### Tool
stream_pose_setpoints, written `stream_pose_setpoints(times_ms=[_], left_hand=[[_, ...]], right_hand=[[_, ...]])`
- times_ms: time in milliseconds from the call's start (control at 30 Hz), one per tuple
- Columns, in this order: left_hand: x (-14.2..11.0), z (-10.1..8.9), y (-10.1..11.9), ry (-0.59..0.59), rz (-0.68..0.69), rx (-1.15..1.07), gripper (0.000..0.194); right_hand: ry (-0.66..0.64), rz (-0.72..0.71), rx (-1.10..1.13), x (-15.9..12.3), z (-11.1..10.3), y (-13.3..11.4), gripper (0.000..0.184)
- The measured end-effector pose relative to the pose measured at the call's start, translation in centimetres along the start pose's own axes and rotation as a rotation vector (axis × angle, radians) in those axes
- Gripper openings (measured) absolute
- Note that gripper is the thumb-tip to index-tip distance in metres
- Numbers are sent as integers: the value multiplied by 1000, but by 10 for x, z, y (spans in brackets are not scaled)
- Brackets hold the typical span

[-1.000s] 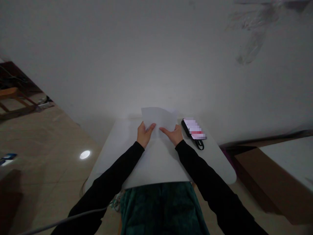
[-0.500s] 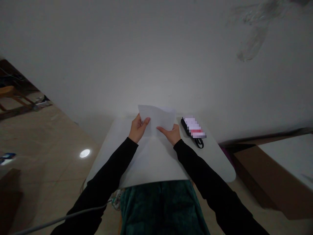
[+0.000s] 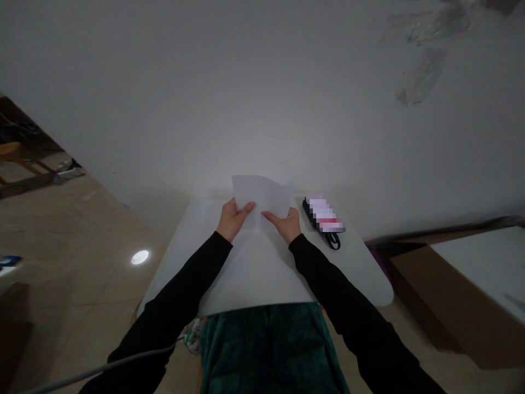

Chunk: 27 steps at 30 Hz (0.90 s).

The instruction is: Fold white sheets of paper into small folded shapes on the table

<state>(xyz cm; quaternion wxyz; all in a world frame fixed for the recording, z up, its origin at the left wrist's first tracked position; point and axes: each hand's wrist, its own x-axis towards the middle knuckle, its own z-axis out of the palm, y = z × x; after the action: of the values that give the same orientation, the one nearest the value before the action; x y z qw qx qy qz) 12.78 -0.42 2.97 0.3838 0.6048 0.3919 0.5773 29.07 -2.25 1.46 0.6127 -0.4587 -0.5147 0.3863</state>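
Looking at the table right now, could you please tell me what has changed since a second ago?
The left hand has shifted a little to the left, and the white paper seems to have moved slightly that way too. Nothing was newly grasped or let go: the left hand and the right hand still hold the paper. The phone stayed on the right of the table.

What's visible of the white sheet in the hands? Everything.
The white sheet looks like thin, plain paper, no print visible. It is slightly curved and tilted up over the far part of the table. The left hand and right hand hold it, thumbs on the near face. Its lower edge can't be made out.
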Motion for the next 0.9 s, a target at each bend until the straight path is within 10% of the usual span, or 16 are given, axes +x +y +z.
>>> stream_pose_setpoints(times_ms=[900], left_hand=[[-5,5,-15,68,82,86,37]], right_hand=[[-61,-18,38,5,-12,-2,39]])
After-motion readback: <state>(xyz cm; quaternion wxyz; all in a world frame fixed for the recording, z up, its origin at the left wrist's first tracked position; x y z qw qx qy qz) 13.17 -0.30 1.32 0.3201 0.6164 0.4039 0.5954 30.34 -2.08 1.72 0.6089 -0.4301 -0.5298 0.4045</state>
